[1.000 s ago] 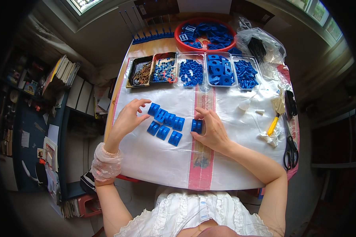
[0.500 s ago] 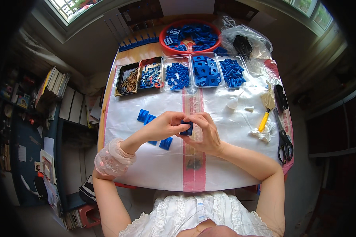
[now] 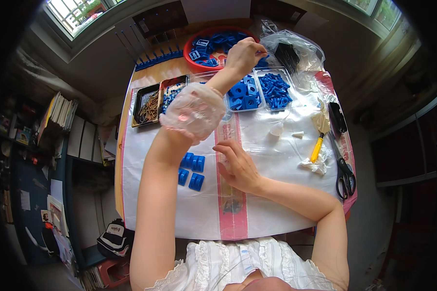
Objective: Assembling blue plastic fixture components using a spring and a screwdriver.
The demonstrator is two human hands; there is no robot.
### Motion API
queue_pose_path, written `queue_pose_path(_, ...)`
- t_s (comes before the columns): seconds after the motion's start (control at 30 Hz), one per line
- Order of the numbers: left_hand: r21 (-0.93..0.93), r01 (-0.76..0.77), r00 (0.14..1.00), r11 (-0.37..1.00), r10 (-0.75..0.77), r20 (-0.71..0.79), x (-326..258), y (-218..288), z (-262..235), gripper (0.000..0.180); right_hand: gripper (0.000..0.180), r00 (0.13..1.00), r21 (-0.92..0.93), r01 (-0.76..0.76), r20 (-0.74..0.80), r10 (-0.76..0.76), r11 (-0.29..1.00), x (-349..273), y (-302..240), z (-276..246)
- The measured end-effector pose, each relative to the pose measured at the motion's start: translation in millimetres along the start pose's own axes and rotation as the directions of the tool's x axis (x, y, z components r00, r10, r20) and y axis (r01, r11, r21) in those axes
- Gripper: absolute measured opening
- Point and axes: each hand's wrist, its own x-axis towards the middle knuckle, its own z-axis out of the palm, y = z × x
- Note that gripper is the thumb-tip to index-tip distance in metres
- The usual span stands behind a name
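My left hand (image 3: 247, 56) is stretched out over the right rim of a red basin (image 3: 191, 64) heaped with blue plastic parts (image 3: 228, 40). Its fingers are bent together near blue parts (image 3: 263, 61) at the basin's right side; whatever is between the fingertips cannot be made out. My right hand (image 3: 242, 169) hovers low over the table's middle strip, fingers apart and holding nothing. Just left of it several small blue ridged blocks (image 3: 196, 182) lie in a loose group, some hidden by my left forearm.
Trays hold brass-coloured screws (image 3: 148, 107), small metal bits (image 3: 170, 92), blue square pieces (image 3: 245, 92) and blue pegs (image 3: 276, 90). On the right lie a yellow-handled tool (image 3: 317, 148), black scissors (image 3: 344, 179) and a white cone (image 3: 298, 135). A blue rack (image 3: 160, 58) and plastic bag (image 3: 310, 53) stand behind.
My hands were together around a blue block; now they are apart. The left has reached forward to the basin, the right has opened, and a block lies among the others.
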Motion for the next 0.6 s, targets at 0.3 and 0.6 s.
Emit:
queue_pose_path(0.3,0.195,0.083,0.975,0.977,-0.12,0.185,43,-40,103,0.01,0.047,0.999,-0.007,-0.009,0.039,0.009,1.0,1,-1,-1)
queue_pose_path(0.6,0.25,-0.063,0.991,0.966,0.031,0.127,33,-36,52,0.016,0.047,0.999,-0.006,0.014,0.046,-0.013,1.0,2,1,0)
